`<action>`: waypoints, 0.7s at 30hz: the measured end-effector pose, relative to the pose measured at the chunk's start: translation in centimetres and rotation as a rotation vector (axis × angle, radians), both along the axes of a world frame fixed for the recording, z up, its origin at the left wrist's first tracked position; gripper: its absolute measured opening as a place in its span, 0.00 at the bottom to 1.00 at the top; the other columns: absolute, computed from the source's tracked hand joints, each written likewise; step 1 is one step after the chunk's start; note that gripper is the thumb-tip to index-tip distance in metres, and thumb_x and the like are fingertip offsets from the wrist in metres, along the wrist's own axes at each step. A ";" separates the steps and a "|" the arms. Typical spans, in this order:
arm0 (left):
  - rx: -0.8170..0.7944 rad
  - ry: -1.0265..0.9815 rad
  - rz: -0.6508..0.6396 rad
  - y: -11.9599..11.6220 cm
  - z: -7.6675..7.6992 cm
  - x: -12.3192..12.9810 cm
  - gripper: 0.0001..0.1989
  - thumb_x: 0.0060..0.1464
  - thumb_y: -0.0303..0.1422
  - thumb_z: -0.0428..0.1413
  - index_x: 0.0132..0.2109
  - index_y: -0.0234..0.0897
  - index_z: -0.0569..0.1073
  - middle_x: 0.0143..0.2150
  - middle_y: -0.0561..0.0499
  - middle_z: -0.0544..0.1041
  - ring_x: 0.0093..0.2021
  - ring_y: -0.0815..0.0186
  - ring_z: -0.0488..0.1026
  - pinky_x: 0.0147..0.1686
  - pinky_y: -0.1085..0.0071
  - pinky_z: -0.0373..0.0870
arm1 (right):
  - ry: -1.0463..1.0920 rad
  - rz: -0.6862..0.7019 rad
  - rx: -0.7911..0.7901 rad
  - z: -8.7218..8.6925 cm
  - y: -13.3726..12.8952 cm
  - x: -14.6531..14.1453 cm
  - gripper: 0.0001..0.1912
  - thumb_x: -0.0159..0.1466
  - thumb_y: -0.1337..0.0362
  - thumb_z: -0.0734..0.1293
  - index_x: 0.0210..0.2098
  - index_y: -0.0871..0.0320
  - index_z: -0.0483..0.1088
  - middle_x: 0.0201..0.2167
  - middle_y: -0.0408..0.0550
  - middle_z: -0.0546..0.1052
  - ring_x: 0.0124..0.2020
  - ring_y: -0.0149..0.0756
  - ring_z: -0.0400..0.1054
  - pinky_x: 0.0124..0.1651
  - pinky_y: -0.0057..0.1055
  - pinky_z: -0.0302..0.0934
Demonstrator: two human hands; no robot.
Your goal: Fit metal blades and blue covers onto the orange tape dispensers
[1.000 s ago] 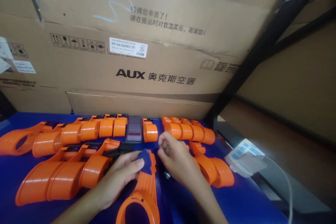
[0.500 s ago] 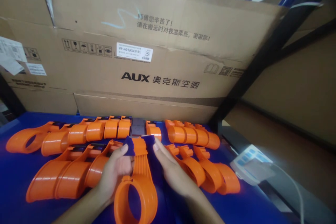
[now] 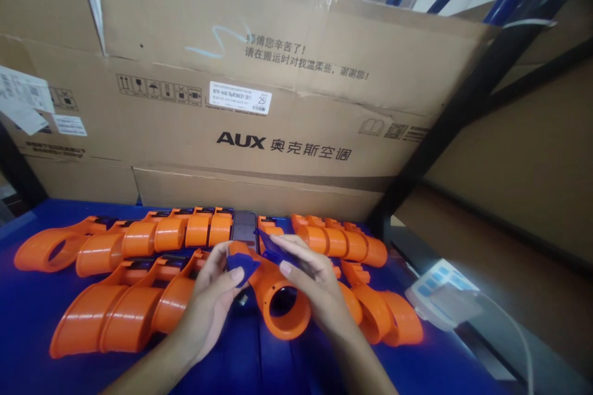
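Observation:
My left hand point(image 3: 215, 296) grips the handle end of an orange plastic ring part point(image 3: 290, 318), thumb on a dark blue piece point(image 3: 243, 266) covering that end. The part is tilted, its round ring hanging toward my right hand point(image 3: 317, 274). Between my right thumb and fingers is another thin dark blue piece point(image 3: 274, 251); whether it joins the one under my left thumb I cannot tell. Rows of similar orange ring parts point(image 3: 132, 315) lie on the blue surface around both hands, several with dark pieces at their ends.
Behind the rows stands a large cardboard box point(image 3: 287, 111). A dark flat device point(image 3: 244, 228) lies at the back middle. At the right are a black metal post point(image 3: 445, 117) and a white unit point(image 3: 442, 293) with a cable.
The held part has swung, its ring moving up and to the right. My hands have turned inward, and my right fingers now pinch the blue piece. The view has shifted slightly.

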State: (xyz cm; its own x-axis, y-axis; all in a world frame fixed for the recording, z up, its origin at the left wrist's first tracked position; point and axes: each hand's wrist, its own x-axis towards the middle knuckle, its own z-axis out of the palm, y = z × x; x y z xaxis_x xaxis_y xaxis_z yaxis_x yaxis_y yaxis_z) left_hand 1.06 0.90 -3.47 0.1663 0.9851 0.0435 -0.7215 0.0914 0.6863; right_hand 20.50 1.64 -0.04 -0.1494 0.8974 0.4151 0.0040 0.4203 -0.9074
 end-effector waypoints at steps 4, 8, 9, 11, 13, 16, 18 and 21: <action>0.015 0.019 0.025 0.1 -0.1 0.0 0.17 0.54 0.31 0.70 0.51 0.47 0.80 0.54 0.51 0.81 0.54 0.58 0.77 0.57 0.60 0.74 | -0.031 0.010 0.047 0.1 0.0 0.0 0.16 0.68 0.56 0.74 0.55 0.44 0.81 0.54 0.49 0.80 0.60 0.50 0.71 0.64 0.49 0.65; 0.053 0.029 0.032 0.2 -0.3 0.0 0.19 0.54 0.32 0.70 0.53 0.47 0.79 0.56 0.51 0.80 0.57 0.57 0.75 0.56 0.61 0.74 | -0.075 0.032 0.070 0.1 0.2 0.1 0.15 0.68 0.56 0.73 0.55 0.45 0.82 0.54 0.49 0.80 0.58 0.48 0.72 0.63 0.47 0.66; 0.061 0.035 0.030 0.2 -0.4 0.0 0.19 0.54 0.32 0.70 0.53 0.47 0.79 0.56 0.51 0.80 0.56 0.58 0.75 0.56 0.61 0.75 | -0.085 0.039 0.070 0.0 0.2 0.1 0.15 0.68 0.56 0.74 0.55 0.45 0.82 0.54 0.49 0.80 0.58 0.48 0.72 0.64 0.47 0.66; 0.072 0.045 0.029 0.2 -0.3 0.0 0.18 0.55 0.32 0.69 0.53 0.47 0.79 0.55 0.51 0.80 0.55 0.58 0.75 0.55 0.62 0.75 | -0.099 0.046 0.071 0.0 0.3 0.1 0.15 0.68 0.57 0.74 0.55 0.45 0.82 0.54 0.49 0.80 0.58 0.48 0.73 0.65 0.47 0.65; 0.079 0.050 0.026 0.2 -0.3 0.0 0.18 0.56 0.32 0.68 0.53 0.47 0.79 0.55 0.50 0.80 0.55 0.58 0.75 0.56 0.61 0.75 | -0.104 0.039 0.072 0.0 0.3 0.0 0.15 0.69 0.57 0.73 0.55 0.45 0.82 0.54 0.49 0.81 0.58 0.47 0.73 0.65 0.47 0.66; 0.079 0.050 0.024 0.3 -0.2 0.0 0.18 0.57 0.32 0.68 0.54 0.47 0.79 0.55 0.50 0.80 0.56 0.58 0.75 0.56 0.60 0.75 | -0.110 0.019 0.069 -0.1 0.2 -0.1 0.14 0.69 0.57 0.73 0.54 0.45 0.82 0.54 0.48 0.81 0.58 0.48 0.74 0.64 0.48 0.67; 0.069 0.042 0.030 0.4 -0.4 0.0 0.18 0.57 0.31 0.67 0.54 0.49 0.79 0.56 0.51 0.80 0.56 0.58 0.75 0.57 0.60 0.74 | -0.118 0.010 0.064 -0.3 0.1 -0.1 0.14 0.69 0.57 0.73 0.54 0.45 0.82 0.54 0.48 0.81 0.59 0.48 0.74 0.64 0.48 0.67; 0.043 0.023 0.039 0.5 -0.8 -0.2 0.19 0.56 0.30 0.67 0.54 0.52 0.79 0.55 0.54 0.80 0.57 0.59 0.75 0.59 0.60 0.73 | -0.131 0.011 0.042 -0.5 -0.1 0.0 0.17 0.69 0.57 0.74 0.57 0.45 0.79 0.57 0.48 0.81 0.62 0.48 0.72 0.67 0.50 0.64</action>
